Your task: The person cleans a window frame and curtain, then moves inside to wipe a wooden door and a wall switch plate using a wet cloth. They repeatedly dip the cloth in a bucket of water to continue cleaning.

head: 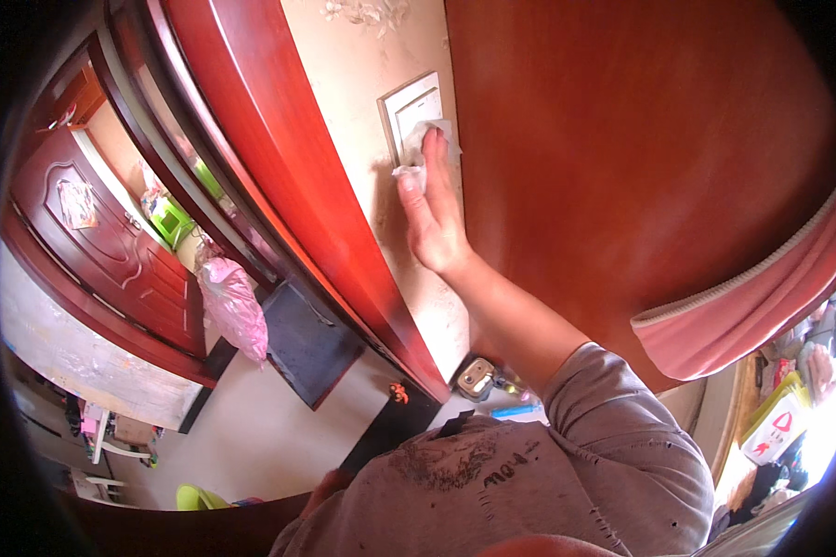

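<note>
With fingers pointing up, my right hand [435, 202] presses a thin white tissue or wipe [418, 150] against a white wall switch plate [419, 104]. The wipe covers the lower part of the plate, while its upper part shows. The plate is set in a narrow strip of cream wall [362, 83] between a red-brown door frame [279, 139] and a large red-brown wooden panel [599, 174]. My left hand is out of view; only a bit of that arm shows at the lower left of my grey shirt.
A pink cloth [745, 313] hangs over the panel's edge at right. Through the doorway are a pink plastic bag [235, 306], a dark mat [310, 341], a brown door [111, 230] and a green plastic stool [173, 221]. Small items, one a dark-rimmed case [475, 378], lie below my arm.
</note>
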### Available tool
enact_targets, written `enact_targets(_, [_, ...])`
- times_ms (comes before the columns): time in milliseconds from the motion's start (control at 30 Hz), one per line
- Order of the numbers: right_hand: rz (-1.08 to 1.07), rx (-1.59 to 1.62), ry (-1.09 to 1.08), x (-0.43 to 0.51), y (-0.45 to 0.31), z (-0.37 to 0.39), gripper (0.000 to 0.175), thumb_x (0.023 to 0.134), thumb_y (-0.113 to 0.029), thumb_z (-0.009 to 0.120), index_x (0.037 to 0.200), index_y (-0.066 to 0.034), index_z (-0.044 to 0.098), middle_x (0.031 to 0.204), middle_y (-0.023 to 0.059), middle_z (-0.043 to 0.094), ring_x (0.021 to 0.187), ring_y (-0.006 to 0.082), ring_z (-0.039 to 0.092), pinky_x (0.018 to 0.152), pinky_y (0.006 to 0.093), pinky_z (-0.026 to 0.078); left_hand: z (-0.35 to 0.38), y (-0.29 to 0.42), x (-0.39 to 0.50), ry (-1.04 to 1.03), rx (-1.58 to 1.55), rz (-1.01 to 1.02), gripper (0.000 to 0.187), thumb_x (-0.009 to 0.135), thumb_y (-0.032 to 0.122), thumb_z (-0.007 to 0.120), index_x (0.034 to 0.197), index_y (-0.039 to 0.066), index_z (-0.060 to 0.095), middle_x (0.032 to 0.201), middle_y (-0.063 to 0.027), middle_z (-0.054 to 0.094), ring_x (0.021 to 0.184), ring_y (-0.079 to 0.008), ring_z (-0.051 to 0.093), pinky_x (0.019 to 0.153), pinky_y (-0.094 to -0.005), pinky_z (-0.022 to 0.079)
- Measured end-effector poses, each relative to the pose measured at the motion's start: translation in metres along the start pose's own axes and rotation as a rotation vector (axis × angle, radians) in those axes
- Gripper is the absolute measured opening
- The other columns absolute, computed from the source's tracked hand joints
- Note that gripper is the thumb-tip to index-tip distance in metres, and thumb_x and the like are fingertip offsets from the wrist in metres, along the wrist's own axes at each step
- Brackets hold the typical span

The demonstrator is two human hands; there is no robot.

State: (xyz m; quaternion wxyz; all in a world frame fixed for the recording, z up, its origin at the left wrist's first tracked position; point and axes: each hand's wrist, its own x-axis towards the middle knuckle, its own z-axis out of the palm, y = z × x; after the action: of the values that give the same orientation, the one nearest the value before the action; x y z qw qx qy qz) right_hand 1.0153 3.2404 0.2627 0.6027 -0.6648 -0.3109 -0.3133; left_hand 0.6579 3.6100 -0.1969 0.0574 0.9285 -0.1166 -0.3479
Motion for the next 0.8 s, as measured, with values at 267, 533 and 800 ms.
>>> enact_targets(267, [0.015,-0.089,0.054,-0.003,0.019,0.02,0.065,0.1,-0.031,0.039,0.146,0.0084,0.018,0.15,0.0318,0.02,0.143,0.0434,0.012,0.116,0.0513,0.007,-0.121,0.034,-0.074,0.512,-0.51,-0.58,0.057,0.087,0.037,0.062,0.128,-0.001,0.052,0.121,-0.0267,0.058,0.115,-0.0406,0.054,0.098,-0.0461,0.043])
enact_targets(533, [-0.099,0.021,0.167,-0.011,-0.005,0.03,0.059,0.1,-0.03,0.039,0.145,0.0057,0.025,0.151,0.0288,0.022,0.142,0.0469,0.012,0.115,0.0543,0.009,-0.464,0.173,-0.076,1.729,0.217,0.294,0.076,0.088,0.033,0.053,0.146,-0.005,0.022,0.147,-0.0334,0.02,0.134,-0.0468,0.028,0.109,-0.0564,0.023])
enact_targets(800, [0.145,0.302,0.294,0.014,0.046,-0.01,0.043,0.102,-0.025,0.038,0.13,0.0068,0.047,0.137,0.0222,0.047,0.134,0.0372,0.035,0.112,0.0451,0.023,-0.53,0.238,-0.029,1.94,0.255,0.472,0.095,0.078,0.033,0.056,0.151,0.002,0.003,0.154,-0.0268,0.001,0.142,-0.0424,0.012,0.11,-0.0535,0.024])
